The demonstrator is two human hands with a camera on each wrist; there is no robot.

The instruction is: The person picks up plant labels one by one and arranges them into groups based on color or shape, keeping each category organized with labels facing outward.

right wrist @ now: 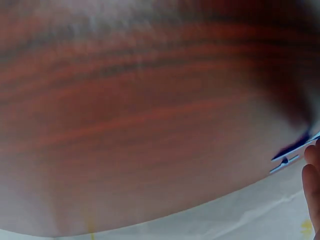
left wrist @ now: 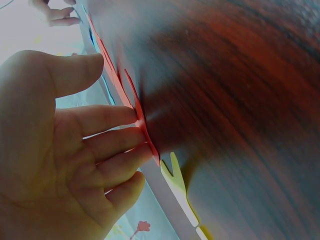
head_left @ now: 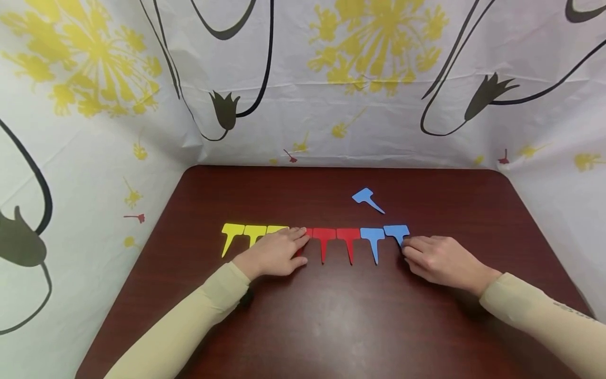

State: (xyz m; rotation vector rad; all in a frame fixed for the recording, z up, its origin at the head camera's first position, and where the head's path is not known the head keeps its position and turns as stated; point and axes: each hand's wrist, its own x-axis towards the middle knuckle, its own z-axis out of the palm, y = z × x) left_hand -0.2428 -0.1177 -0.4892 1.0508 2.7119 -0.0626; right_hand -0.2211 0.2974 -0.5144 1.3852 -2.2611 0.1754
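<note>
Flat T-shaped plant labels lie in a row across the table, stems toward me: yellow labels [head_left: 233, 229] at left, red labels [head_left: 324, 235] in the middle, blue labels [head_left: 372, 235] at right. My left hand [head_left: 276, 251] rests on the leftmost red label [left wrist: 140, 120], partly covering it and the neighbouring yellow one. Its fingers are fairly straight in the left wrist view. At the right end, my right hand [head_left: 437, 260] pinches the stem of the last blue label [head_left: 396, 230] with curled fingers; its stem tip is hidden. Only some fingertips [right wrist: 311, 175] show in the right wrist view.
Behind the row a loose blue label [head_left: 363, 196] lies askew. The dark reddish-brown table [head_left: 331, 326] has rounded far corners. A white cloth [head_left: 293, 126] with yellow and grey flower prints hangs around its back and sides.
</note>
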